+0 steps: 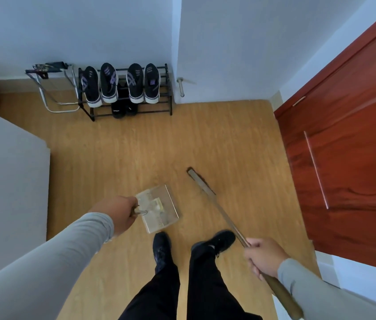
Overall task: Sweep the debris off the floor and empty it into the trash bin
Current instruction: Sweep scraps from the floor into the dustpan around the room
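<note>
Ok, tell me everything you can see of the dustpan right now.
The dustpan is a pale, translucent-looking rectangular tray with short comb-like ridges near two edges and a thin metal-looking handle at its near-left side. The left hand grips that handle. The pan sits low over the wooden floor, just ahead of the person's left shoe; whether it touches the floor is unclear. Its open edge faces the broom head, apart from it. Something pale lies inside, unidentifiable.

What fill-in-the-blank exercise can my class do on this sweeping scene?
1. The left hand grips the handle of the ____.
2. The right hand grips the handle of the ____.
3. The shoe rack stands against the ____.
4. The broom head lies to the ____ of the pan.

Missing words: dustpan; broom; wall; right
</note>
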Demonstrator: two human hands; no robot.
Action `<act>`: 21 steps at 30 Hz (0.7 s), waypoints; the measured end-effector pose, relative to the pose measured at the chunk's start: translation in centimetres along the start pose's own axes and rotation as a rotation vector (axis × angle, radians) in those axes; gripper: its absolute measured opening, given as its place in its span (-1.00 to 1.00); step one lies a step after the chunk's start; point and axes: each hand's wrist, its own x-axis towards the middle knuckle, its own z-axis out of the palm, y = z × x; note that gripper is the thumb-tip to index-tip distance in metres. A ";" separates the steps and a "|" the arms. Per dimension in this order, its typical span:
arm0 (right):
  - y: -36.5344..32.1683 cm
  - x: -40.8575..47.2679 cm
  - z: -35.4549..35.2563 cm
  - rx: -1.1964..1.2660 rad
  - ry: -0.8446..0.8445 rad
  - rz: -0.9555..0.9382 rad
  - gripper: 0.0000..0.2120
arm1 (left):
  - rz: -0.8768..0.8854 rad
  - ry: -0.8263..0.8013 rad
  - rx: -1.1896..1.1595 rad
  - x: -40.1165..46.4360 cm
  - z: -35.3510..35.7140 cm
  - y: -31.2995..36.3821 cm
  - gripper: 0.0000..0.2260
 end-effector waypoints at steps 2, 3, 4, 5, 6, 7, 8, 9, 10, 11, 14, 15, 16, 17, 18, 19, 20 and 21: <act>-1.3 1.5 0.7 -0.130 0.043 0.009 -0.36 | -0.002 -0.002 -0.002 -0.1 0.1 -0.2 -0.83; -1.9 2.3 1.2 -0.166 0.036 0.029 -0.38 | -0.005 -0.004 -0.001 -0.1 0.1 -0.2 -0.83; -2.3 3.5 2.0 -0.189 0.027 0.046 -0.43 | -0.008 -0.005 0.003 -0.1 0.2 -0.2 -0.83; -2.6 4.1 3.0 -0.224 -0.015 0.057 -0.48 | -0.009 -0.004 0.007 -0.1 0.2 -0.2 -0.82; -2.9 4.3 4.2 -0.279 -0.071 0.066 -0.56 | -0.010 -0.004 0.010 0.0 0.2 -0.2 -0.82; -3.3 3.9 5.4 -0.316 -0.122 0.083 -0.63 | -0.010 -0.007 0.010 0.0 0.2 -0.1 -0.82; -3.5 3.4 6.4 -0.327 -0.163 0.074 -0.68 | -0.008 -0.010 0.013 0.1 0.2 0.1 -0.82; -3.7 2.7 7.0 -0.319 -0.209 0.060 -0.63 | -0.006 -0.010 0.016 0.2 0.1 0.1 -0.82; -3.5 2.3 7.1 -0.285 -0.243 0.052 -0.53 | -0.005 -0.006 0.015 0.3 0.0 0.1 -0.82; -3.4 2.0 6.7 -0.211 -0.264 0.059 -0.43 | -0.004 -0.003 0.007 0.3 -0.1 0.0 -0.82; -2.7 0.8 3.4 -0.037 -0.282 0.067 -0.38 | -0.005 -0.005 -0.029 -0.2 -0.1 -0.9 -0.83; -2.7 0.4 2.2 -0.024 -0.262 0.066 -0.39 | -0.006 -0.006 -0.037 -0.6 0.0 -1.4 -0.83; -2.6 -0.2 1.1 -0.008 -0.238 0.061 -0.40 | -0.006 -0.007 -0.044 -1.1 0.2 -2.0 -0.84; -2.5 -0.8 0.2 0.011 -0.209 0.064 -0.41 | -0.010 -0.006 -0.061 -1.8 0.3 -2.6 -0.84; -2.5 -1.3 -0.7 0.034 -0.176 0.062 -0.43 | -0.020 0.003 -0.092 -2.4 0.4 -3.2 -0.84; -2.5 -1.5 -1.7 0.062 -0.145 0.059 -0.44 | -0.037 0.019 -0.130 -3.0 0.5 -3.9 -0.84; -2.7 -1.4 -2.6 0.091 -0.124 0.059 -0.45 | -0.059 0.036 -0.175 -3.4 0.5 -4.5 -0.83; -3.1 -1.3 -3.4 0.115 -0.098 0.052 -0.44 | -0.086 0.048 -0.225 -3.8 0.5 -5.0 -0.82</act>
